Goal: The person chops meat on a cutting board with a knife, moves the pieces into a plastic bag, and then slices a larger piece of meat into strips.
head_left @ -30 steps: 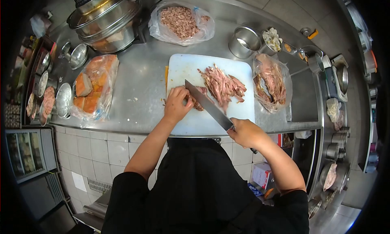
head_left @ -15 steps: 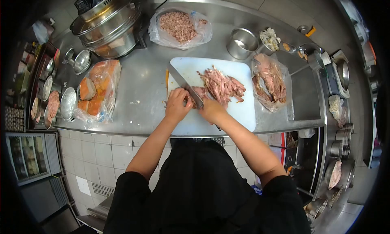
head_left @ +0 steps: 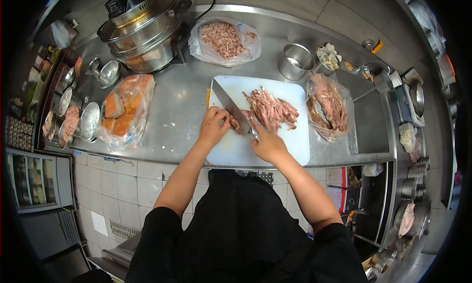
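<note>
A white cutting board (head_left: 287,148) lies on the steel counter in front of me. My right hand (head_left: 269,144) is wrapped round the handle of a large knife (head_left: 228,105), whose blade points up and to the left across the board. Left of the blade, my left hand (head_left: 214,124) has its fingers bent onto a dark-edged piece of meat (head_left: 236,125), close to the knife. A pile of sliced meat strips (head_left: 270,108) lies right of the blade. Beyond the board's right edge is a plastic bag of cooked meat (head_left: 329,106).
Bread pieces in a plastic bag (head_left: 125,108) lie at the left, near metal bowls (head_left: 90,120). Behind them stands a large round cooker (head_left: 145,42). A bag of diced meat (head_left: 223,41) and a steel pot (head_left: 296,61) stand at the back. A sink (head_left: 371,120) is at the right.
The camera view has shifted slightly. The knife has moved a little to the right, away from my left fingers, and more of the meat piece shows between them.
</note>
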Action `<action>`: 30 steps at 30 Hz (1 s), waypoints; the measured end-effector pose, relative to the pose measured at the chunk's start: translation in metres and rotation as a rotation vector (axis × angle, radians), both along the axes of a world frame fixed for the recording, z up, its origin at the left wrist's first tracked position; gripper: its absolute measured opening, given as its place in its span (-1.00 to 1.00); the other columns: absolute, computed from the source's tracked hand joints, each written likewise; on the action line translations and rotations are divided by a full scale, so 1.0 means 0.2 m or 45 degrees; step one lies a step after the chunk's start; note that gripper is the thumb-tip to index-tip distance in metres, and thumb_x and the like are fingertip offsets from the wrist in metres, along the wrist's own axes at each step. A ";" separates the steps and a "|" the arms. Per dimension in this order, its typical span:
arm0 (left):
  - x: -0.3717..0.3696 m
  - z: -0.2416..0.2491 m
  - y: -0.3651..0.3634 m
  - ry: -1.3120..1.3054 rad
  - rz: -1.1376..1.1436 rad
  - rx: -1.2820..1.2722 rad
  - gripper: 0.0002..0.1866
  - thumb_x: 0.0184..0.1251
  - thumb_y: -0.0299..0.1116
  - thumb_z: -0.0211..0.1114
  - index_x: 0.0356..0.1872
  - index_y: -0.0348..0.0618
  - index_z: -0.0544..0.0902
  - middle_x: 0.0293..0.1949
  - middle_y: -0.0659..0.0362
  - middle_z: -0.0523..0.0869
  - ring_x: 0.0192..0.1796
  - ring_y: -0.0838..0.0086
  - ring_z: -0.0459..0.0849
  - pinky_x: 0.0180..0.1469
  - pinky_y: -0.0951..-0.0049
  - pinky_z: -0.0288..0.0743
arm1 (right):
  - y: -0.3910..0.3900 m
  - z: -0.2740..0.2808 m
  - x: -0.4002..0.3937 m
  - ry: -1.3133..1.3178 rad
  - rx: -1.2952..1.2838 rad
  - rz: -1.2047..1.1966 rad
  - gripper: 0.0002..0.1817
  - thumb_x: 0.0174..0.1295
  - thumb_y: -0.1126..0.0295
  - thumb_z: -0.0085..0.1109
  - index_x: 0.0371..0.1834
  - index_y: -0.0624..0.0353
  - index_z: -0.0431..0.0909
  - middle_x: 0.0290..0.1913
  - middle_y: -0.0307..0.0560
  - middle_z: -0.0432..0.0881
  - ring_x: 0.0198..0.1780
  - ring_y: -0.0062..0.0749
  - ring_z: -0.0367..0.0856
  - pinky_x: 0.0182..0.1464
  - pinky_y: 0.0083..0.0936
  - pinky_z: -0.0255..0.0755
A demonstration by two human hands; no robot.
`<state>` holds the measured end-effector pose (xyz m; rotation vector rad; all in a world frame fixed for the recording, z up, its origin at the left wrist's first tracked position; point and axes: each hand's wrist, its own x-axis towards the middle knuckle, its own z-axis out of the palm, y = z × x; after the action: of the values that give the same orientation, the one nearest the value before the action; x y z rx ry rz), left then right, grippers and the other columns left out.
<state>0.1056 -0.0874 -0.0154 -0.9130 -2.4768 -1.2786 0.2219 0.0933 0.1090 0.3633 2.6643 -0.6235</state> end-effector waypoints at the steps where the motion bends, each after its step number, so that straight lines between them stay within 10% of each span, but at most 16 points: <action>1: 0.00 0.00 0.00 -0.010 0.001 -0.010 -0.74 0.10 -0.47 0.40 -0.15 -0.13 0.63 -0.10 0.09 0.54 0.01 0.16 0.55 0.10 0.23 0.47 | 0.01 0.05 0.01 -0.009 0.020 -0.004 -0.42 0.24 0.24 0.09 0.32 0.23 0.33 -0.15 0.31 0.71 -0.07 0.17 0.70 0.06 -0.04 0.53; 15: 0.02 0.01 0.02 0.009 0.056 -0.052 -0.76 0.08 -0.43 0.38 -0.18 -0.10 0.65 -0.13 0.17 0.58 -0.01 0.21 0.56 0.06 0.23 0.50 | 0.14 0.38 0.22 -0.208 0.127 0.183 -0.62 0.26 0.29 0.18 0.02 0.28 0.37 -0.25 0.35 0.69 -0.13 0.26 0.67 -0.03 0.03 0.50; 30: -0.01 0.04 0.01 -0.011 -0.015 -0.087 -0.76 0.07 -0.46 0.37 -0.18 -0.15 0.63 -0.13 0.15 0.64 -0.04 0.18 0.56 0.05 0.22 0.49 | -0.05 -0.16 -0.09 0.015 0.015 0.047 -0.52 0.23 0.38 0.13 0.19 0.35 0.35 -0.16 0.38 0.69 -0.06 0.21 0.69 0.07 0.00 0.51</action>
<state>0.1041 -0.0848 -0.0077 -0.9412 -2.5392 -1.2111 0.2037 0.0831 0.0777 0.3139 2.6809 -0.6007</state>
